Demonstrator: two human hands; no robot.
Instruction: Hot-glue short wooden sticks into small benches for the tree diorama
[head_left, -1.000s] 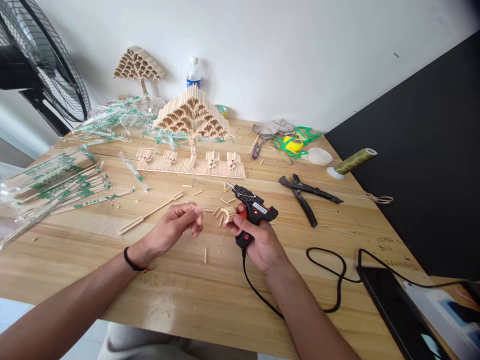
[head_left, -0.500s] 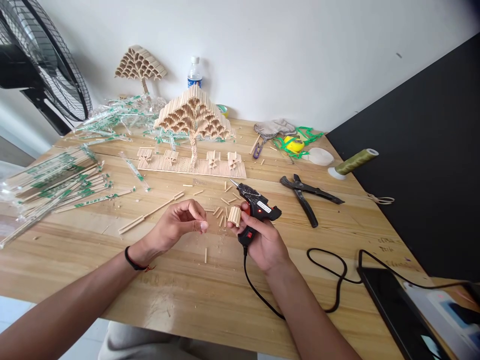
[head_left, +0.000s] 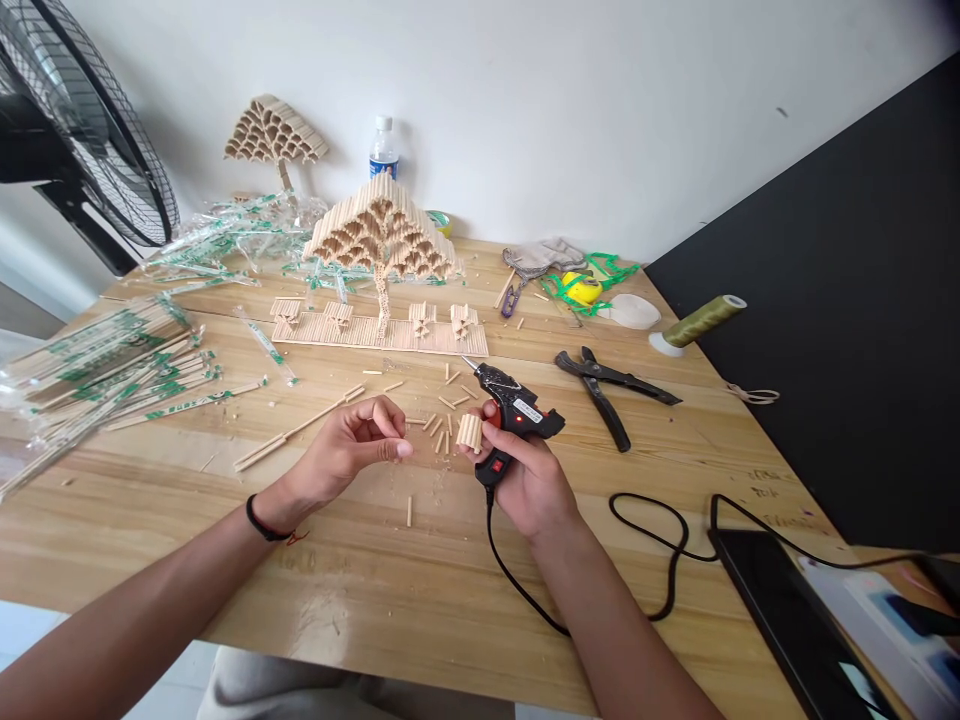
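My right hand (head_left: 525, 480) grips a black glue gun (head_left: 514, 410) with a red light, nozzle pointing up-left. Its thumb and fingertips also pinch a small block of glued wooden sticks (head_left: 469, 432). My left hand (head_left: 352, 450) hovers just left of it, fingers curled and pinched on a small stick piece at the fingertips (head_left: 401, 450). Short cut stick pieces (head_left: 439, 425) lie scattered on the wooden table (head_left: 375, 580) between and beyond the hands. Farther back stands a wooden stick tree model on a stick base (head_left: 382, 255).
Black pliers (head_left: 607, 390) lie right of the gun. The gun's black cord (head_left: 652, 560) loops toward a tablet (head_left: 795, 620) at lower right. Wrapped chopsticks (head_left: 105, 365) pile at left. A green thread spool (head_left: 697, 322), water bottle (head_left: 384, 150), a second tree (head_left: 274, 135) and a fan (head_left: 75, 120) stand behind.
The right hand turned the small stick block upward and lifted it slightly beside the gun. The left hand's fingers shifted their pinch and stayed close to the block.
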